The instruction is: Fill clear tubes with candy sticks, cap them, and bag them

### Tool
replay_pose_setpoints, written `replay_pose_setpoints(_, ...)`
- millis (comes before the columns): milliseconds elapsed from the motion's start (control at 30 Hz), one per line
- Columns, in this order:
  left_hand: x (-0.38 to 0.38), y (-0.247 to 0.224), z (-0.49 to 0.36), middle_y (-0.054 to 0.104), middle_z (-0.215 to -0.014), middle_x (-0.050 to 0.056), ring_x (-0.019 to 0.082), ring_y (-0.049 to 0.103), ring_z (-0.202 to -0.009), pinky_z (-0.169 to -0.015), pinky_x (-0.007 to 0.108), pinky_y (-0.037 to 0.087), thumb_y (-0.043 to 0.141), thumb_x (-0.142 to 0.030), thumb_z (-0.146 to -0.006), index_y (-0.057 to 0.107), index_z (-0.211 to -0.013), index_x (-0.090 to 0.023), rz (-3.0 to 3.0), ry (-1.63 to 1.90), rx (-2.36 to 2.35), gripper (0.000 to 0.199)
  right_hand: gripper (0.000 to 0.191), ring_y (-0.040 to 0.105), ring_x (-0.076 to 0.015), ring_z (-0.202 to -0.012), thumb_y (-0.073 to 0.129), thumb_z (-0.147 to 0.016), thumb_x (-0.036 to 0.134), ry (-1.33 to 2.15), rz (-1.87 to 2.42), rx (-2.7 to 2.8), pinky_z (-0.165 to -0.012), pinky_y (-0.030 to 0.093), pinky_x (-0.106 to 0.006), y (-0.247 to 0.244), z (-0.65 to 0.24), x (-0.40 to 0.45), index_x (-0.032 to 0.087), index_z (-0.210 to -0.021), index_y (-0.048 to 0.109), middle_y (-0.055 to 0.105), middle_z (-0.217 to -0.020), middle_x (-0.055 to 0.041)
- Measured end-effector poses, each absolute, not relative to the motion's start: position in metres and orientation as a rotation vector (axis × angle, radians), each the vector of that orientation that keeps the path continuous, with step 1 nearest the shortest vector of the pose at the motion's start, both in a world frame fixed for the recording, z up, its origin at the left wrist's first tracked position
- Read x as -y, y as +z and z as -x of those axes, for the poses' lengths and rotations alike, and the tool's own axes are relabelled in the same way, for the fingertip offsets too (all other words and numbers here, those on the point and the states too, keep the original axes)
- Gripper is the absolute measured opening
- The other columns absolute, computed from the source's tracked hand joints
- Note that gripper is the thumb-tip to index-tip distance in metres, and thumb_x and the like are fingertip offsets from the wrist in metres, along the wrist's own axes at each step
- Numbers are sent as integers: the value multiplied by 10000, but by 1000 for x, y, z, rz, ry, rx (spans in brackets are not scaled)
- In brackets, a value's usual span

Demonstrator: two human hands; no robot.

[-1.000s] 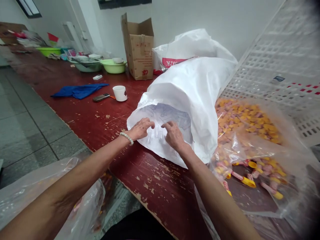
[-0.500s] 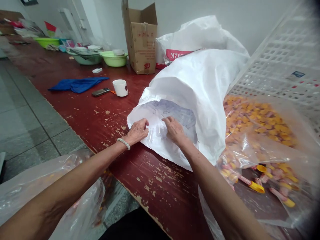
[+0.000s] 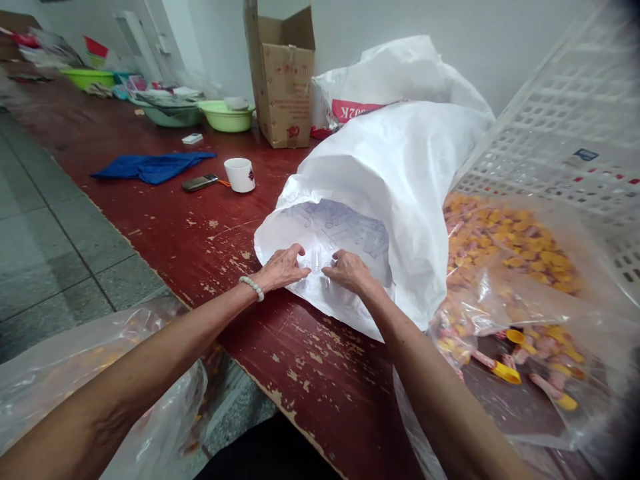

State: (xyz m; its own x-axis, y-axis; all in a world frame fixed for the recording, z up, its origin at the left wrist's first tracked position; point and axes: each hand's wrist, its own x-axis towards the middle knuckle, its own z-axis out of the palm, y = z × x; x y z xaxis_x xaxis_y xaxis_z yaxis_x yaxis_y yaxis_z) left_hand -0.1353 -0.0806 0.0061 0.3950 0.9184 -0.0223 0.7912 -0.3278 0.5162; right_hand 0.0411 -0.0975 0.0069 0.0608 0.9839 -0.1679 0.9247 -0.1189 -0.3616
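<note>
A large white sack (image 3: 380, 153) lies on its side with its mouth facing me, and several small clear plastic pieces (image 3: 316, 259) lie on its inner lower side. My left hand (image 3: 283, 268), with a beaded bracelet (image 3: 251, 288) on the wrist, reaches over the sack's left lip. Its thumb and forefinger are spread beside the clear pieces. From the right, my right hand (image 3: 350, 270) is inside the mouth, thumb and forefinger apart, facing the left hand across a small gap. Neither hand visibly grips a piece, though some fingers are hidden.
Right of the sack, a clear bag (image 3: 525, 300) holds yellow-and-pink pieces, below a white perforated crate (image 3: 560, 127). A cup (image 3: 240, 177), phone (image 3: 200, 183), blue cloth (image 3: 155, 167) and cardboard box (image 3: 287, 93) stand or lie on the red table (image 3: 200, 233). Another plastic bag (image 3: 125, 373) hangs at lower left.
My left hand has turned, its thumb now extended toward the right hand. My right hand has moved slightly down, and its thumb now shows beside the clear pieces.
</note>
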Motion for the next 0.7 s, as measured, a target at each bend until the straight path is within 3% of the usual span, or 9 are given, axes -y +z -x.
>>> replay_pose_setpoints(133,85,6,135,619,-708,23,199,581,-694,-626,277,401,561,-392,-704,497,-1093,-165,-2190,382,-1514,455,452,615,-294,-962,601,-694,273,572,2185,1981,-732,446,-329,4,-35,103,102,-1112,572,648,-1057,-181)
replay_pose_setpoints(267,86,5,136,632,-720,29,201,593,-699,-624,278,415,595,-413,-677,497,-1111,-154,-2172,388,-1488,515,343,618,-262,-936,574,-723,238,571,2150,1943,-746,445,-306,-1,-41,103,122,-1044,604,662,-1010,-146)
replay_pose_setpoints(533,81,3,140,669,-786,29,185,609,-711,-588,253,428,625,-303,-618,531,-1116,-157,-2050,418,-1464,527,421,556,-219,-1079,365,-895,356,438,2065,1712,-884,433,-301,-8,-26,76,126,-1232,472,560,-1214,-148)
replay_pose_setpoints(700,82,4,138,669,-770,39,190,605,-723,-606,254,424,594,-245,-604,597,-1079,-141,-2090,392,-1465,486,546,563,-277,-1065,547,-803,456,456,2083,1734,-855,440,-346,-13,-7,67,84,-1198,493,582,-1165,-196)
